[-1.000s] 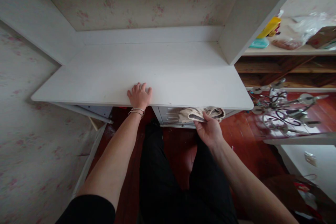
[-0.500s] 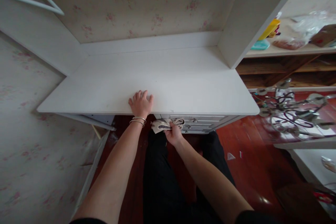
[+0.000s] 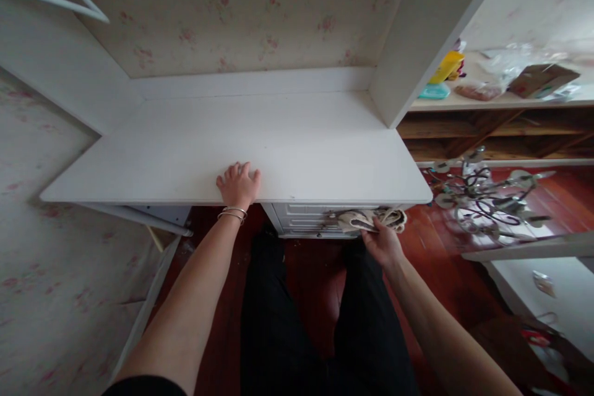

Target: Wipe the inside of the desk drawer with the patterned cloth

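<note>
My left hand (image 3: 239,184) lies on the front edge of the white desk (image 3: 297,136), fingers spread over the top and holding nothing. Two thin bracelets (image 3: 232,213) circle that wrist. In my right hand (image 3: 384,244) is a folded cream cloth (image 3: 359,221) with a dark patch in its fold. The cloth is in front of the right end of the white drawers (image 3: 301,216) under the desktop, and it hides part of their fronts. Whether it touches them I cannot tell for sure. Small round knobs show on the drawers.
On the red wooden floor (image 3: 427,284) at right lies a chandelier (image 3: 496,198) with several arms. Behind it a low shelf (image 3: 492,105) bears a cardboard box (image 3: 542,79), plastic bags and a yellow item (image 3: 448,67). An upright white panel (image 3: 431,25) rises from the desk's right end.
My right hand has carried the cloth rightward along the drawer fronts, from their left end to their right end. My left hand stays on the desk edge. The view has shifted slightly.
</note>
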Demonstrator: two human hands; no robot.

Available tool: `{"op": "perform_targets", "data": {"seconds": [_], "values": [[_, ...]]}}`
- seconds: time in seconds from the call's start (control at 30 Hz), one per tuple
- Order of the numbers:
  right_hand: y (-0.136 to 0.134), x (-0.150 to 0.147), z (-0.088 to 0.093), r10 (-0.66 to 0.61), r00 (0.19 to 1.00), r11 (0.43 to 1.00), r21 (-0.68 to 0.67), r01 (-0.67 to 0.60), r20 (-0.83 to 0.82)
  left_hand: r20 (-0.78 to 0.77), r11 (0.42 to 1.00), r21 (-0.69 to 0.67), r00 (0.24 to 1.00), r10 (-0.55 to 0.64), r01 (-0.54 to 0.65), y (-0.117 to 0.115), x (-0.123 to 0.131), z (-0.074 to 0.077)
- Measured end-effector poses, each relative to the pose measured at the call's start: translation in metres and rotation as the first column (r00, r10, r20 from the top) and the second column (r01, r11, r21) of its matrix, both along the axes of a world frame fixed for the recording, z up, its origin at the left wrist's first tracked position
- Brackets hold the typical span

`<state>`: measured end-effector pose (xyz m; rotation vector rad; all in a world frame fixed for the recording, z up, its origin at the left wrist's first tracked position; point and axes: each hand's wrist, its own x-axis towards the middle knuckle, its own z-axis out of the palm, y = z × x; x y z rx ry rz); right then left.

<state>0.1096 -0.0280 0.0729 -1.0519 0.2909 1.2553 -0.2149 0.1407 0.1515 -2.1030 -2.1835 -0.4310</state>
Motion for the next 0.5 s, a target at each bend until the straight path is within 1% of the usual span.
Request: {"op": "perform_targets", "data": {"seconds": [0.1, 0.2, 0.27, 0.37, 0.5], "values": [[-0.008, -0.001, 0.032, 0.027, 1.0, 0.997, 0.072, -0.027, 0.002, -0.005, 1.0, 0.01, 1.0, -0.01, 0.01, 0.0, -0.001, -0.001], [-0.017, -0.009, 0.063, 0.031, 0.999, 0.993, 0.114, -0.028, -0.021, -0.01, 1.0, 0.018, 1.0, -0.012, 0.012, -0.001, -0.002, -0.002], [-0.026, -0.015, 0.081, 0.044, 0.999, 0.993, 0.111, -0.041, -0.018, -0.011, 1.0, 0.018, 1.0, -0.012, 0.012, -0.002, -0.002, -0.002], [-0.04, -0.026, 0.107, 0.072, 0.997, 0.996, 0.06, -0.072, -0.003, -0.016, 1.0, 0.019, 1.0, -0.015, 0.015, -0.002, -0.003, -0.001], [-0.048, -0.037, 0.142, 0.156, 0.988, 0.987, 0.042, -0.157, 0.019, -0.025, 1.0, 0.012, 1.0, -0.005, 0.006, -0.002, -0.002, 0.0]]}}
